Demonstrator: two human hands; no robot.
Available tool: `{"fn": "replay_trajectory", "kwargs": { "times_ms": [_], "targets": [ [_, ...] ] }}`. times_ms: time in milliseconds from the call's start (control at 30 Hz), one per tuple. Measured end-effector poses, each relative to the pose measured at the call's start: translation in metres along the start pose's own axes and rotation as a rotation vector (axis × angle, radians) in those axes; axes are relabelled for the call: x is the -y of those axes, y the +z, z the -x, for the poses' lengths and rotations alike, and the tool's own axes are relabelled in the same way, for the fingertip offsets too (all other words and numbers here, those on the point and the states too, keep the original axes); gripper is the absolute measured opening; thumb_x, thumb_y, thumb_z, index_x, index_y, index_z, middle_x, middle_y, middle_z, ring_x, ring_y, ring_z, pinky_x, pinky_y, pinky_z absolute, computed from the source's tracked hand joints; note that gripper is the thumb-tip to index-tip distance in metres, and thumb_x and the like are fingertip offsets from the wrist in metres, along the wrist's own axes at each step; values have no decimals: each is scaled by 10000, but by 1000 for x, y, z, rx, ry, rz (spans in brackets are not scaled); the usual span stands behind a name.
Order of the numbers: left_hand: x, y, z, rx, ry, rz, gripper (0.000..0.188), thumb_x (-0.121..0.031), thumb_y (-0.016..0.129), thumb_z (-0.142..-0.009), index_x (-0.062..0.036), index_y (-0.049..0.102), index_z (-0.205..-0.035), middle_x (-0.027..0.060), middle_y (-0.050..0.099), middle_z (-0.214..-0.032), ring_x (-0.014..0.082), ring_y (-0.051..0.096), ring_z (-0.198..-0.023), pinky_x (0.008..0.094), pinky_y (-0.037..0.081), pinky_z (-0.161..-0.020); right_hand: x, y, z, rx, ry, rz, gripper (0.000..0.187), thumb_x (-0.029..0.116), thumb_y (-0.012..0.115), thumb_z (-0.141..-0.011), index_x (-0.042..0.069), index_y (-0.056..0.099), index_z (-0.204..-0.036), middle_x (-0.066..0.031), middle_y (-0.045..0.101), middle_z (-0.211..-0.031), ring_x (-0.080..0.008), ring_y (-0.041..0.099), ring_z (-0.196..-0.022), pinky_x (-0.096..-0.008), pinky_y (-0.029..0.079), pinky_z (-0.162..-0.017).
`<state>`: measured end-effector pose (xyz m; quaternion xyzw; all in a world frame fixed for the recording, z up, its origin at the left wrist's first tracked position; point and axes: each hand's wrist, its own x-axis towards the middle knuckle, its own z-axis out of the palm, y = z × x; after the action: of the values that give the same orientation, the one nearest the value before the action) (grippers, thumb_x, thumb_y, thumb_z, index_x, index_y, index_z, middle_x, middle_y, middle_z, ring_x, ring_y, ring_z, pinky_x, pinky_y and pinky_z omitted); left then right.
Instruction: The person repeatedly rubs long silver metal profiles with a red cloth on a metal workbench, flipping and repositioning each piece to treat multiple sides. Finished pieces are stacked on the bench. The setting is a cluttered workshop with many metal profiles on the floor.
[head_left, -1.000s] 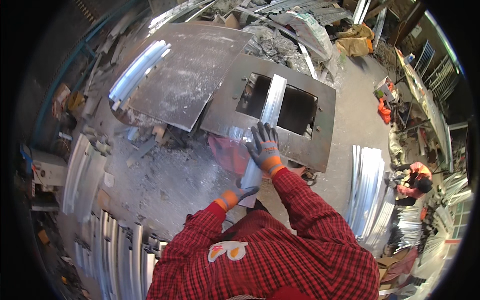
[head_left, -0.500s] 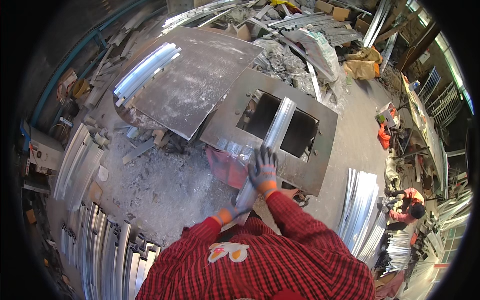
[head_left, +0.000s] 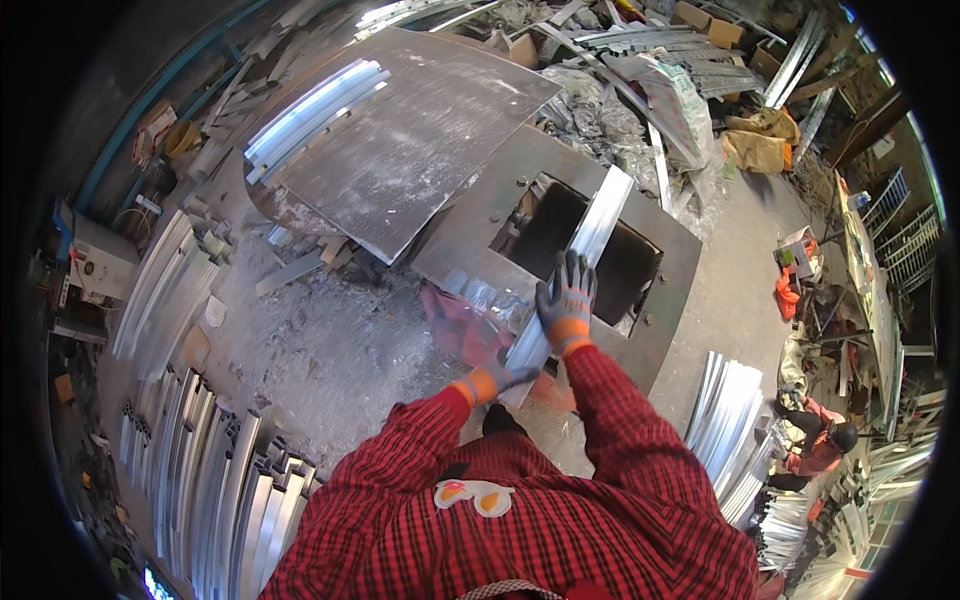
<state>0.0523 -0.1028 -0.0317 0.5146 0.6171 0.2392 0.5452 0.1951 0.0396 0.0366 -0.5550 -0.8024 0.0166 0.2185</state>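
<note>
Lying flat along the bar (head_left: 603, 214), the right hand (head_left: 569, 298) presses its gloved palm down with the fingers out straight, unclosed. Below it and to its left, the left hand (head_left: 497, 378) reaches across the bar near its lower end; I cannot tell whether its fingers close around the metal. The bar slants away from the person, passing under the right hand, and its far part spans the opening (head_left: 548, 222) in the table (head_left: 470, 235) just beyond that palm.

Left of the right hand, red plastic (head_left: 460, 325) hangs at the table's near edge. Farther up and left of the grip is a sheet (head_left: 420, 120) with several shiny bars (head_left: 315, 115) on it. Well to the right of both hands lies a stack of bars (head_left: 728, 405), with a co-worker (head_left: 820, 440) beyond. Clear plastic (head_left: 595, 115) is heaped past the table, above the right hand.
</note>
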Motion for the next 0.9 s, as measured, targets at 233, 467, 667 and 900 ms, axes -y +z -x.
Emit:
{"fn": "replay_trajectory", "kwargs": {
  "times_ms": [233,467,667,900],
  "targets": [
    [123,22,134,131,-173,339,832,-433,882,-705,-26,526,-1337,157,646,-1249,227,624,-1120,368,488,-976,95,10,157,125,28,-51,775,411,578,-900,46,333,-1538,-204,290,-1599,-429,227,-1484,-577,136,-1214],
    [116,19,141,64,-200,331,767,-448,841,-740,-50,550,-1327,156,658,-1225,234,634,-1103,380,480,-1001,119,-14,141,207,7,-130,743,353,585,-894,19,352,-1515,-273,313,-1557,-473,255,-1447,-577,163,-1204],
    [-8,-14,26,-8,58,237,772,-566,786,-744,-58,596,-1293,163,694,-1152,254,665,-1033,399,499,-951,19,12,23,-43,8,57,629,346,511,-966,29,394,-1496,-227,416,-1512,-385,362,-1419,-474,218,-1211],
    [-109,-24,-85,-19,-28,-178,558,-602,633,-834,-107,732,-1070,187,721,-950,312,687,-873,433,513,-808,-48,-3,-99,107,86,187,564,418,483,-1008,118,442,-1484,-143,440,-1530,-330,376,-1425,-466,273,-1169]
  ]
}}
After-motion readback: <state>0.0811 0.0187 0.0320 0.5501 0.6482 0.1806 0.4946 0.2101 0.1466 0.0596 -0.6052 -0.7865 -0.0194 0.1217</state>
